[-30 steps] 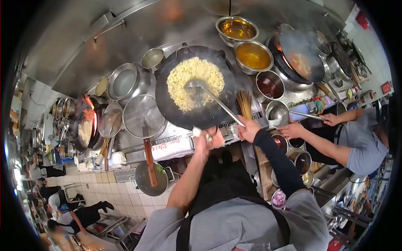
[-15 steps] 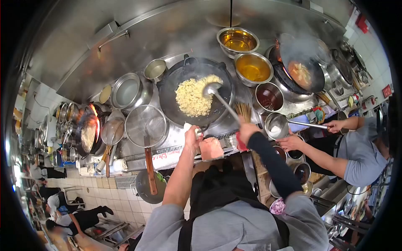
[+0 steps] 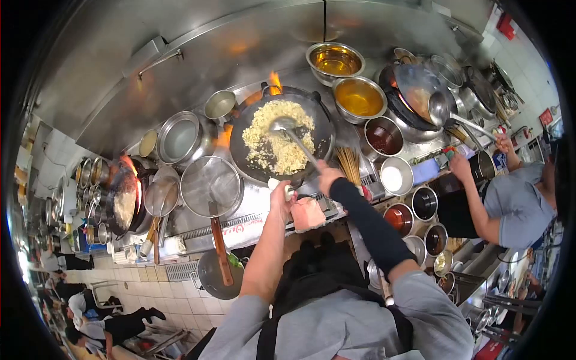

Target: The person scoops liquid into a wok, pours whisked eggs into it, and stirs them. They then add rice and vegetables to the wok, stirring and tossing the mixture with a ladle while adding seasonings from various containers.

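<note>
My left hand (image 3: 280, 197) is closed round the near handle of a large black wok (image 3: 321, 108), with a bit of white cloth at the grip. Pale yellow fried rice (image 3: 291, 157) is spread across the middle of the wok. A long-handled ladle (image 3: 282, 123) rests its bowl in the rice, and my right hand (image 3: 330, 177) grips its handle over the wok's near right edge. Just below my hands, a folded pink cloth (image 3: 308, 214) lies at the counter's front edge. Flames (image 3: 275, 83) rise behind the wok.
Two steel bowls of golden liquid (image 3: 360, 99) and a pot of dark red sauce (image 3: 384, 135) stand right of the wok. A bamboo brush (image 3: 348, 165) sits nearer. Left is a wire strainer (image 3: 211, 185). A co-worker (image 3: 510, 204) ladles at another wok on the right.
My right hand and the ladle have moved left, and the rice is more spread out. Flames now show around the wok. The co-worker's ladle has gone from a pot to the right-hand wok.
</note>
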{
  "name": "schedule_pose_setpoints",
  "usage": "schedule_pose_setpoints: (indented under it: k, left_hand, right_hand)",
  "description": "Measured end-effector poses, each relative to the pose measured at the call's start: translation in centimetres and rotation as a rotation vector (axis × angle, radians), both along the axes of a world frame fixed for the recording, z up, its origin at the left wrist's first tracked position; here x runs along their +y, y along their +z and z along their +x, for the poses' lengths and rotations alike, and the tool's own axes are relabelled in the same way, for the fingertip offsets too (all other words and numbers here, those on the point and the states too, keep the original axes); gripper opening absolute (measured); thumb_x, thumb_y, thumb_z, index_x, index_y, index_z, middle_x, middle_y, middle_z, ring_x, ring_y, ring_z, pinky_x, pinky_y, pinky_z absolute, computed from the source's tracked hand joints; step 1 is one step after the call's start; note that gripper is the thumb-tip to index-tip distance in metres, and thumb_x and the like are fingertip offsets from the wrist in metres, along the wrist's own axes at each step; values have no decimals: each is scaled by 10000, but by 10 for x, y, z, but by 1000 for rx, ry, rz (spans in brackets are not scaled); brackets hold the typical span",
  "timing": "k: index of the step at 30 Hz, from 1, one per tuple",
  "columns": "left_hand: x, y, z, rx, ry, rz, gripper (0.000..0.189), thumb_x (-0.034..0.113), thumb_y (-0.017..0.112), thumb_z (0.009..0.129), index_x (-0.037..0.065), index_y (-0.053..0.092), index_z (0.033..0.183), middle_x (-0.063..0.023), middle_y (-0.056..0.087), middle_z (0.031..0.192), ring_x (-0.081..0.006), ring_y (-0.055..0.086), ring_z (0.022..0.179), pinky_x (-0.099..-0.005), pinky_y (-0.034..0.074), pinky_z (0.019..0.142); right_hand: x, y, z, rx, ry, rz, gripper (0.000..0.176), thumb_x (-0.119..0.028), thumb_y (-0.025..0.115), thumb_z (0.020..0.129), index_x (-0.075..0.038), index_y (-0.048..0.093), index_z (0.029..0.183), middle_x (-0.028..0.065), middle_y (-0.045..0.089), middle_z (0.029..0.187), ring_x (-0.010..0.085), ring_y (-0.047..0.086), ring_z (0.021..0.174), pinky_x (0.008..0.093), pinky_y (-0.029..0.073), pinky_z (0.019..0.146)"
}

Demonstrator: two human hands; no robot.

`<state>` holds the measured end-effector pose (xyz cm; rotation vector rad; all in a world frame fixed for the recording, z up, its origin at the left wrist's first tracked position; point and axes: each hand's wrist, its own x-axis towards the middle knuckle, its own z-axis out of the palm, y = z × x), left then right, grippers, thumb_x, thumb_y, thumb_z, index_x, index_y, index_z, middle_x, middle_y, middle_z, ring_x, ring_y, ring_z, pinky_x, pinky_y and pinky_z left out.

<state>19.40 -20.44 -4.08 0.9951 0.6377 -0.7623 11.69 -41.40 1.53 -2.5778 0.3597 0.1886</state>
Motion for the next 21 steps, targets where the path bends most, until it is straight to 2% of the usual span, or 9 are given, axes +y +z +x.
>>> schedule_pose_setpoints:
  k: [4, 6, 8, 10, 12, 13, 14, 18, 21]
  left_hand:
    - [2, 16, 10, 38, -68, -58, 202, 210, 713, 911, 72, 603, 1009, -116, 625, 836, -226, 630, 605, -279, 502, 458]
    - [7, -23, 15, -49, -132, 69, 209, 234, 691, 897, 59, 612, 979, -109, 629, 840, -227, 624, 639, -266, 469, 459]
    - [0, 25, -29, -122, 112, 22, 196, 197, 671, 909, 40, 594, 998, -107, 633, 839, -214, 611, 624, -263, 436, 443]
    - [20, 96, -66, -23, 26, -137, 169, 179, 633, 930, 43, 594, 1021, -116, 627, 858, -201, 599, 623, -269, 420, 448]
    - [29, 110, -68, 25, 16, -209, 158, 168, 610, 945, 44, 591, 1041, -120, 627, 868, -194, 595, 626, -266, 408, 446]
    - [31, 107, -53, 24, 45, -203, 159, 167, 605, 950, 44, 587, 1049, -119, 630, 868, -193, 598, 629, -261, 404, 441]
    - [33, 102, -41, 19, 72, -202, 160, 165, 600, 954, 44, 583, 1058, -119, 633, 868, -193, 600, 632, -255, 400, 437]
    - [25, -14, -79, -131, 14, -115, 134, 160, 588, 961, 57, 575, 1045, -81, 609, 815, -196, 615, 624, -248, 409, 419]
    - [51, 10, -146, -56, -187, 65, 84, 170, 564, 983, 94, 566, 1018, -61, 596, 765, -211, 621, 599, -275, 460, 424]
  right_hand:
    - [52, -49, -26, -37, 60, 351, 603, -219, 604, 983, -35, 409, 1524, 325, 699, 1055, 461, 700, 951, 495, 561, 839]
    - [51, 19, -76, -49, 89, 405, 605, -176, 589, 993, -29, 416, 1554, 348, 653, 1245, 479, 637, 1167, 485, 518, 996]
    - [45, 85, -131, -50, 111, 371, 568, -149, 563, 1011, -37, 430, 1552, 354, 635, 1272, 485, 597, 1225, 483, 495, 1034]
    - [29, 138, -173, -194, 238, 352, 563, -162, 563, 1031, -60, 419, 1565, 291, 702, 1114, 410, 722, 972, 468, 595, 830]
    - [9, 220, -181, 487, -26, 669, 542, -177, 538, 1074, -88, 399, 1590, 74, 592, 771, 202, 634, 535, 358, 516, 460]
    - [5, 225, -181, 473, -106, 783, 516, -167, 509, 1089, -105, 405, 1591, -18, 443, 699, 59, 534, 457, 233, 416, 358]
    - [1, 215, -173, 491, -75, 726, 487, -181, 546, 1065, -56, 473, 1530, 63, 581, 742, 167, 634, 552, 338, 537, 485]
    - [-3, 26, -130, -363, 131, 87, 498, -181, 625, 983, 26, 519, 1423, 277, 689, 815, 435, 693, 704, 512, 563, 653]
    - [27, 75, -130, -216, -34, 123, 557, -177, 663, 957, 26, 495, 1448, 339, 697, 926, 502, 693, 908, 555, 545, 796]
